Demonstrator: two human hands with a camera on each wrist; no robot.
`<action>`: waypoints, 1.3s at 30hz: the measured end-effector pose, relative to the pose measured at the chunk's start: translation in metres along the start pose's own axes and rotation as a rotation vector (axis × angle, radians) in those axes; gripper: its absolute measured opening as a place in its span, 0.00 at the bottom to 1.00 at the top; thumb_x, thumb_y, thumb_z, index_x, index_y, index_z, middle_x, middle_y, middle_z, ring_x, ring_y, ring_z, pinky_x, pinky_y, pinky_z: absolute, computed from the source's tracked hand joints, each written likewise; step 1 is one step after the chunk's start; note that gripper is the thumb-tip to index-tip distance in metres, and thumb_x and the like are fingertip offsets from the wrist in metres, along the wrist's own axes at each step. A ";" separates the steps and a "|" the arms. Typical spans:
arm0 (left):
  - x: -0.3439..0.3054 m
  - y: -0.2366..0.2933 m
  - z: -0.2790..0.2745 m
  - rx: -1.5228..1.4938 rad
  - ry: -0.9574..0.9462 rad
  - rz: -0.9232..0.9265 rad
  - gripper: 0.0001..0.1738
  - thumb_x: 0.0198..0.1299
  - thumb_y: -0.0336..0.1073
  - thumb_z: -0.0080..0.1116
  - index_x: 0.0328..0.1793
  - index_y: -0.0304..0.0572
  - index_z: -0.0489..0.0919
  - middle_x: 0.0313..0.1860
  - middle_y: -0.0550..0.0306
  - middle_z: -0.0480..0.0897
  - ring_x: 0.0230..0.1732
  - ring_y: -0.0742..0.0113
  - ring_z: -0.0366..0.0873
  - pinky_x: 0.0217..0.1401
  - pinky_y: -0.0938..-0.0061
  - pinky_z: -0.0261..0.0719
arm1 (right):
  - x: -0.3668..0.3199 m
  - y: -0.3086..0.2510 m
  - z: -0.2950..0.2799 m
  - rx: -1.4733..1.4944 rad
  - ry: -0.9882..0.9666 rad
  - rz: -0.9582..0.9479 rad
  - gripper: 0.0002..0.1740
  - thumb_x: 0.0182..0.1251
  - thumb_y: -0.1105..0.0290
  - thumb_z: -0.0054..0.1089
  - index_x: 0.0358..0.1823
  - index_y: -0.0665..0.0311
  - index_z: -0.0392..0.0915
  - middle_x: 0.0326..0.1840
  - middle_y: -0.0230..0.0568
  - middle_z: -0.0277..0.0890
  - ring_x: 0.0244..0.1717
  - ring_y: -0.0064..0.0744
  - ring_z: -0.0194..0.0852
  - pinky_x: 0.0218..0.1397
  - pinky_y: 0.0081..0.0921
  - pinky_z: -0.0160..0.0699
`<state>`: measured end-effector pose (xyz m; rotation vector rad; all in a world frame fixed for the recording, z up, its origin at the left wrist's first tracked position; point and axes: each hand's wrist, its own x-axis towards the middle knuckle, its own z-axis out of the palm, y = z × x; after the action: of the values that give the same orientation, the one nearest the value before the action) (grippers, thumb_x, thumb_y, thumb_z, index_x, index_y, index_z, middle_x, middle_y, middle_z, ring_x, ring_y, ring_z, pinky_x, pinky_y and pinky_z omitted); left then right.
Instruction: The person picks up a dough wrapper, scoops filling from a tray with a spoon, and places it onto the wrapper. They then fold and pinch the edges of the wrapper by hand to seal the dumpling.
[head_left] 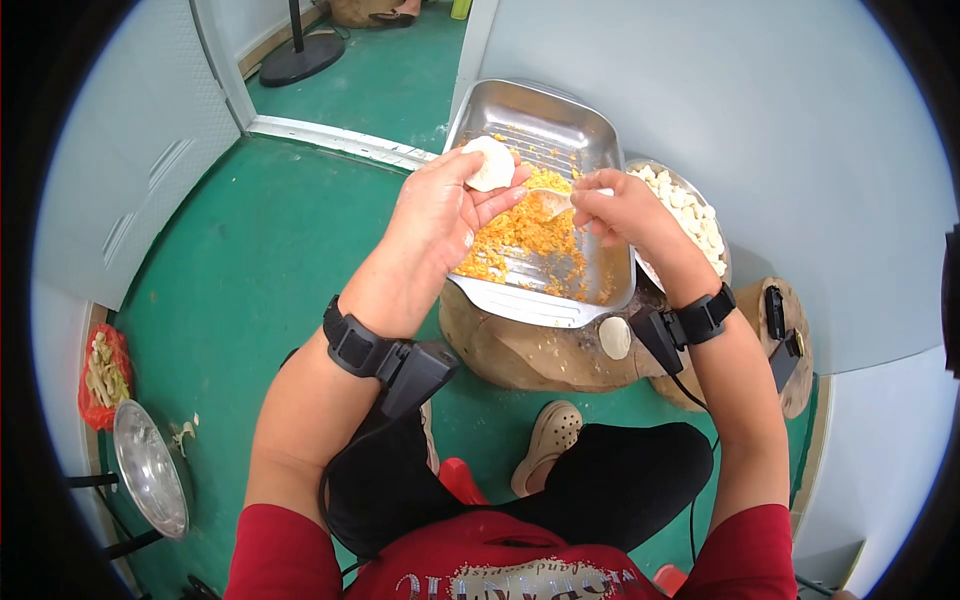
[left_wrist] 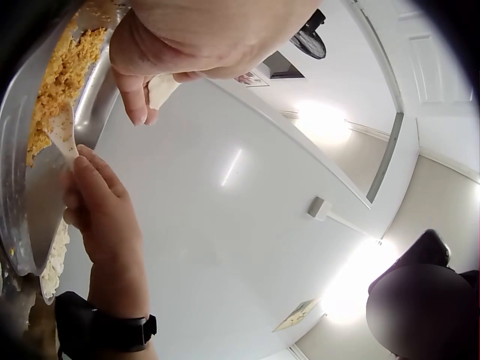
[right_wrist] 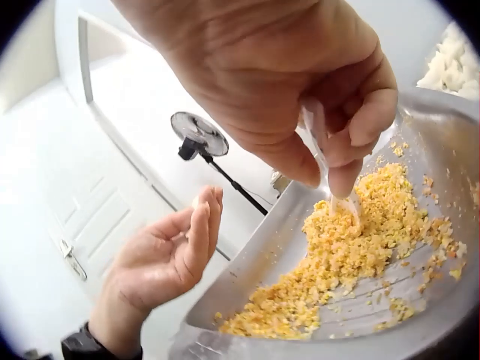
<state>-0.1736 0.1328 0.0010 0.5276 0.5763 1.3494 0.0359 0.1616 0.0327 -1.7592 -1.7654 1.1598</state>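
My left hand (head_left: 435,205) holds a round white dough wrapper (head_left: 490,164) between thumb and fingers, above the left side of a metal tray (head_left: 545,308). In the left wrist view the wrapper (left_wrist: 161,90) shows only in part below the hand. My right hand (right_wrist: 300,90) pinches the handle of a white spoon (right_wrist: 319,142), whose bowl sits in the crumbly orange-yellow filling (right_wrist: 382,202). The same spoon (left_wrist: 66,135) shows in the left wrist view, gripped by the right hand (left_wrist: 105,202).
A round pan of white dough pieces (head_left: 690,215) is right of the tray. A wooden stump (head_left: 520,355) stands under the tray, with another wrapper (head_left: 615,338) on it. At the lower left are a metal bowl (head_left: 150,470) and a red bag (head_left: 105,375). A doorway opens ahead.
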 end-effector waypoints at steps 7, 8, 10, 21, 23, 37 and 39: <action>0.000 -0.001 0.003 -0.002 -0.003 -0.011 0.17 0.65 0.29 0.35 0.55 0.21 0.62 0.52 0.35 0.72 0.53 0.48 0.75 0.54 0.63 0.79 | -0.001 -0.001 0.020 -0.279 0.247 -0.443 0.12 0.54 0.64 0.57 0.35 0.64 0.80 0.22 0.50 0.76 0.26 0.39 0.77 0.32 0.29 0.74; -0.001 0.000 0.003 -0.002 0.001 -0.010 0.17 0.65 0.29 0.35 0.55 0.21 0.62 0.52 0.35 0.72 0.53 0.48 0.75 0.54 0.63 0.79 | -0.005 -0.005 0.021 -0.297 0.265 -0.466 0.12 0.54 0.64 0.57 0.35 0.63 0.80 0.21 0.52 0.76 0.25 0.41 0.77 0.32 0.30 0.74; -0.002 0.002 0.002 0.005 -0.024 0.003 0.17 0.65 0.29 0.35 0.56 0.21 0.62 0.52 0.35 0.71 0.53 0.48 0.75 0.54 0.63 0.79 | 0.000 -0.003 0.012 -0.329 0.302 -0.437 0.12 0.54 0.65 0.56 0.35 0.64 0.80 0.21 0.52 0.75 0.24 0.42 0.76 0.31 0.30 0.74; -0.002 -0.001 0.003 0.008 -0.007 -0.023 0.17 0.66 0.29 0.35 0.56 0.20 0.62 0.52 0.36 0.72 0.52 0.49 0.76 0.53 0.65 0.81 | 0.017 0.020 0.019 0.014 0.310 -0.252 0.12 0.54 0.66 0.53 0.31 0.68 0.77 0.18 0.41 0.76 0.18 0.26 0.71 0.25 0.27 0.72; -0.002 -0.001 0.002 0.008 -0.010 -0.028 0.17 0.66 0.29 0.35 0.56 0.20 0.62 0.52 0.36 0.72 0.52 0.49 0.76 0.53 0.65 0.81 | 0.016 0.018 0.020 0.131 0.206 -0.118 0.12 0.55 0.65 0.53 0.33 0.69 0.75 0.22 0.38 0.77 0.21 0.22 0.72 0.24 0.22 0.73; -0.001 -0.004 0.002 0.012 -0.007 -0.043 0.17 0.65 0.28 0.35 0.56 0.20 0.61 0.52 0.35 0.71 0.53 0.49 0.75 0.52 0.66 0.81 | 0.007 0.025 0.012 0.417 0.108 -0.010 0.12 0.59 0.61 0.58 0.36 0.63 0.75 0.25 0.32 0.75 0.23 0.18 0.70 0.27 0.17 0.73; -0.002 -0.004 0.002 0.008 -0.003 -0.043 0.17 0.65 0.28 0.34 0.55 0.20 0.61 0.52 0.35 0.71 0.53 0.48 0.75 0.52 0.66 0.81 | 0.007 0.027 0.013 0.450 0.099 -0.022 0.12 0.60 0.62 0.58 0.36 0.63 0.75 0.25 0.32 0.75 0.23 0.18 0.70 0.27 0.16 0.73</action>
<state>-0.1690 0.1301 0.0001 0.5213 0.5875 1.3054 0.0421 0.1609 0.0024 -1.4939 -1.3324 1.3122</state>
